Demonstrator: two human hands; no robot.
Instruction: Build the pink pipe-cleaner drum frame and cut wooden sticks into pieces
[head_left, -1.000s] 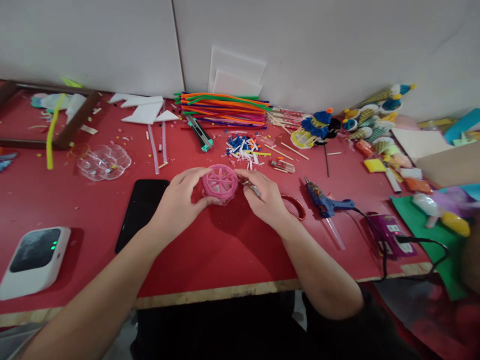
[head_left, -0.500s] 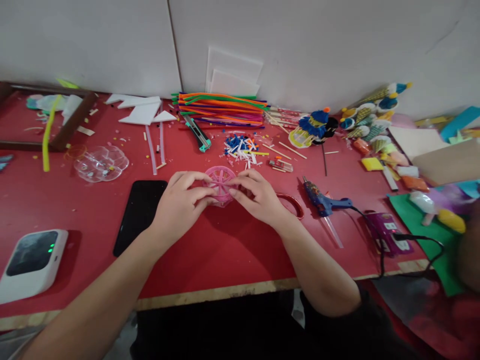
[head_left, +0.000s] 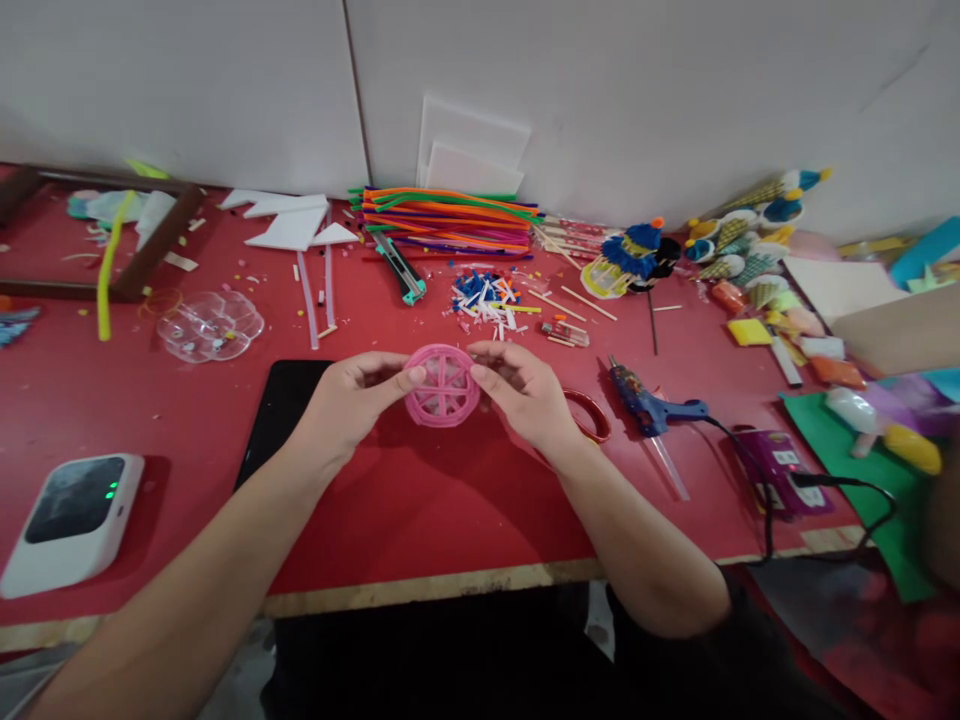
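A pink spoked wheel (head_left: pixel 441 385), which looks made of pipe cleaners, is held up above the red table with its round face toward me. My left hand (head_left: pixel 360 395) pinches its left rim, thumb in front. On the opposite rim, my right hand (head_left: pixel 523 390) grips with the thumb in front and the fingers behind. The fingertips behind the wheel are partly hidden. Under my left wrist lies a black phone (head_left: pixel 274 410). A roll of red tape (head_left: pixel 589 415) sits just right of my right hand.
Beyond my hands are cut bits (head_left: pixel 487 300), a box cutter (head_left: pixel 399 268) and a bundle of pipe cleaners (head_left: pixel 450 220). To the right lie a glue gun (head_left: pixel 645 400) and a purple power strip (head_left: pixel 776 470) with a cord. A white device (head_left: pixel 75 520) stands at left.
The wheel has tilted up so its flat face shows more fully. My fingers have shifted from its centre out to the two sides of its rim.
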